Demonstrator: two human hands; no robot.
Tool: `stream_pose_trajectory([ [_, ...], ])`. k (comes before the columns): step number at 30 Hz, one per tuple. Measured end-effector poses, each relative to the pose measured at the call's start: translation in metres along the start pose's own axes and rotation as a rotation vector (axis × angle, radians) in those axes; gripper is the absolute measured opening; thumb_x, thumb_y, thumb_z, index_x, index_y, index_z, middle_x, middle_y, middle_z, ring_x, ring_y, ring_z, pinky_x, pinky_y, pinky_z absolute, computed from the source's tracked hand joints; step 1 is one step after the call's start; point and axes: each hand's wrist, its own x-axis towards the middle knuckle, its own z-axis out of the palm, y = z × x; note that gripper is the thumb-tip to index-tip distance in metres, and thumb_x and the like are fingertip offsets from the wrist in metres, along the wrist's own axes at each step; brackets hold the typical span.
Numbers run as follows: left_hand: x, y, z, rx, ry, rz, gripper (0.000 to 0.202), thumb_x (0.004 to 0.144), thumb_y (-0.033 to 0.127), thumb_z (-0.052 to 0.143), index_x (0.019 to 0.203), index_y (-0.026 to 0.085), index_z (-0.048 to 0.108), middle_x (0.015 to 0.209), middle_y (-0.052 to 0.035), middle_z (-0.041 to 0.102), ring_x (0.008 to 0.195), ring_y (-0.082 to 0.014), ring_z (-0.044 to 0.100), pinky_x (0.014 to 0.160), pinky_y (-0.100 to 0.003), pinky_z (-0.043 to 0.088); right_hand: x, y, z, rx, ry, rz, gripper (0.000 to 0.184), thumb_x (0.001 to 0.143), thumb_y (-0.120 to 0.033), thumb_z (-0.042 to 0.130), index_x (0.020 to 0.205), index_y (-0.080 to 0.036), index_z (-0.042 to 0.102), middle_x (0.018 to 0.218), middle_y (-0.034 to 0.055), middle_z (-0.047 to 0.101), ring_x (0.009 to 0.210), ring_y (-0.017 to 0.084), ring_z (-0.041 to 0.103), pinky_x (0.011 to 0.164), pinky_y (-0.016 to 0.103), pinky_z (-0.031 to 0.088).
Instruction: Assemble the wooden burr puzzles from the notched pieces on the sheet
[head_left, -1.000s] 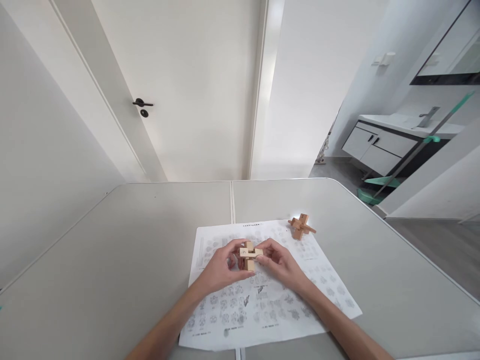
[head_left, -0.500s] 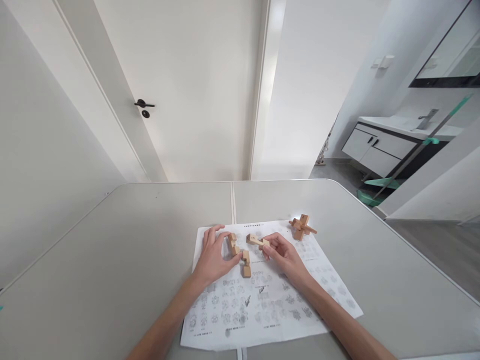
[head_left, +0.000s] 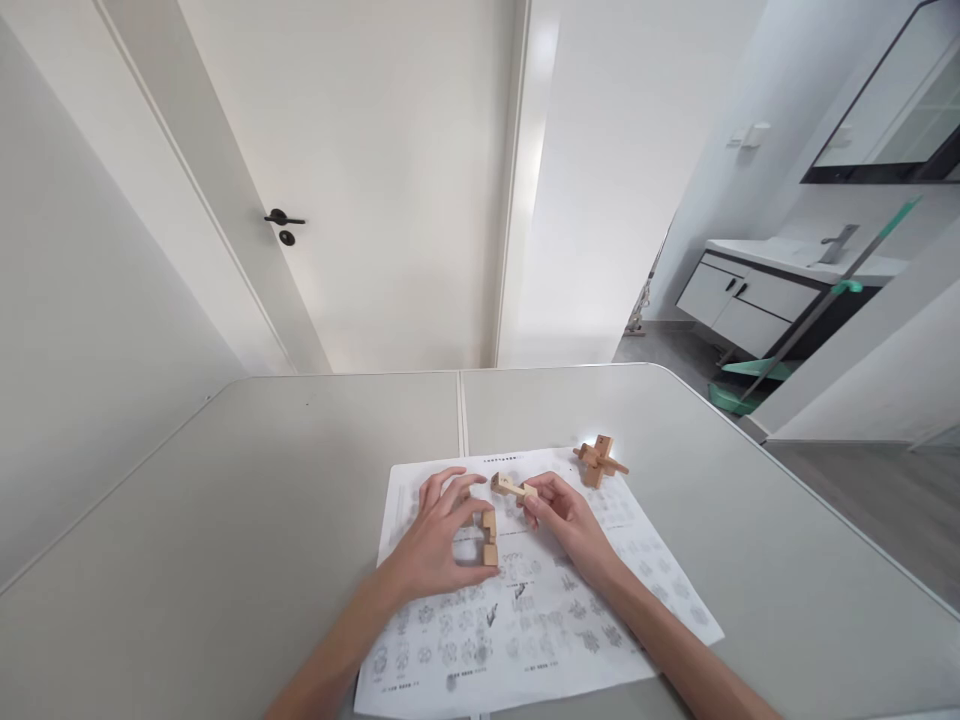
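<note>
The right hand pinches one end of a notched wooden bar between thumb and fingertips, holding it just above the printed sheet. The left hand arches over the sheet with fingers spread. Its thumb tip sits at the near end of a stepped wooden piece lying between the two hands, though whether it actually grips that piece cannot be told. A second ago both hands were clasped around one interlocked block. That block has since come apart into loose pieces: the bar has gone with the right hand and the stepped piece has stayed on the paper. Half a second ago the left fingers rested flat beside another small piece. They have now swung in over that spot and hide it, and the thumb has closed toward the stepped piece. Just beyond the right hand, an assembled wooden cross puzzle rests unmoved at the sheet's far corner. The grey table spreads out past both hands toward a white door.
</note>
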Motion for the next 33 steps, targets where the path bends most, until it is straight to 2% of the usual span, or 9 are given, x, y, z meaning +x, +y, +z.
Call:
stream_pose_trajectory([
  [2,0.000,0.002,0.000,-0.099,-0.001,-0.029,0.061,0.072,0.033,0.086,0.126,0.029,0.059,0.137,-0.0088,0.058,0.137,-0.0352,0.043,0.111,-0.053,0.042,0.000,0.000,0.000,0.014,-0.003,-0.003,0.031,0.095,-0.053,0.067,0.103,-0.023,0.062,0.074,-0.0017,0.059,0.071,0.018,0.054,0.074,0.032,0.042],
  [4,0.000,0.005,-0.001,-0.209,-0.005,-0.102,0.062,0.076,0.026,0.081,0.131,0.030,0.054,0.128,-0.0067,0.062,0.120,-0.0284,0.057,0.101,-0.045,0.050,0.000,-0.002,0.001,0.012,-0.002,-0.001,0.032,0.095,-0.053,0.067,0.103,-0.023,0.061,0.073,-0.0017,0.059,0.072,0.018,0.054,0.074,0.032,0.042],
  [6,-0.001,0.007,-0.002,-0.271,0.017,-0.158,0.059,0.078,0.023,0.077,0.131,0.031,0.053,0.124,-0.0048,0.063,0.108,-0.0241,0.061,0.095,-0.041,0.052,0.000,-0.004,0.002,0.004,-0.001,0.006,0.033,0.094,-0.054,0.067,0.103,-0.022,0.061,0.073,-0.0014,0.059,0.071,0.018,0.053,0.074,0.032,0.042],
  [12,0.000,0.008,-0.003,-0.304,0.135,-0.125,0.057,0.078,0.024,0.080,0.128,0.031,0.055,0.119,-0.0046,0.060,0.105,-0.0240,0.061,0.096,-0.041,0.052,-0.001,-0.009,0.003,-0.003,-0.002,0.013,0.036,0.093,-0.057,0.067,0.102,-0.022,0.060,0.073,-0.0009,0.058,0.071,0.019,0.053,0.076,0.033,0.043],
  [16,0.001,0.009,-0.003,-0.304,0.137,-0.128,0.058,0.079,0.031,0.081,0.131,0.031,0.055,0.117,-0.0051,0.057,0.100,-0.0229,0.061,0.092,-0.039,0.054,-0.002,-0.009,0.003,-0.031,-0.030,0.017,0.039,0.091,-0.060,0.067,0.101,-0.023,0.059,0.072,-0.0012,0.057,0.069,0.019,0.052,0.073,0.033,0.044],
  [21,0.000,0.012,0.000,-0.303,0.109,-0.105,0.056,0.077,0.030,0.081,0.128,0.028,0.056,0.121,-0.0062,0.056,0.097,-0.0212,0.061,0.089,-0.036,0.054,-0.004,-0.008,0.004,-0.029,-0.183,0.020,0.032,0.091,-0.053,0.072,0.101,-0.023,0.065,0.070,-0.0031,0.052,0.066,0.016,0.047,0.065,0.029,0.039],
  [25,-0.001,0.011,0.005,-0.323,0.061,-0.132,0.053,0.080,0.026,0.076,0.127,0.028,0.052,0.100,-0.0008,0.063,0.080,-0.0175,0.060,0.075,-0.032,0.053,-0.006,-0.008,0.007,-0.052,-0.218,0.019,0.030,0.088,-0.050,0.076,0.098,-0.023,0.067,0.068,-0.0053,0.043,0.064,0.014,0.041,0.062,0.027,0.036],
  [28,-0.001,0.011,0.008,-0.328,0.049,-0.148,0.055,0.079,0.030,0.077,0.128,0.027,0.051,0.090,0.0008,0.063,0.075,-0.0170,0.059,0.070,-0.031,0.051,-0.008,-0.008,0.009,-0.091,-0.216,0.014,0.031,0.087,-0.050,0.078,0.098,-0.023,0.068,0.070,-0.0045,0.048,0.067,0.015,0.046,0.066,0.029,0.041],
  [33,0.000,0.015,0.005,-0.362,0.046,-0.166,0.053,0.079,0.032,0.077,0.125,0.026,0.052,0.090,0.0000,0.065,0.077,-0.0180,0.063,0.071,-0.032,0.052,-0.009,-0.009,0.011,-0.134,-0.201,-0.026,0.029,0.087,-0.048,0.078,0.101,-0.024,0.069,0.071,-0.0034,0.056,0.068,0.016,0.052,0.072,0.032,0.046],
])
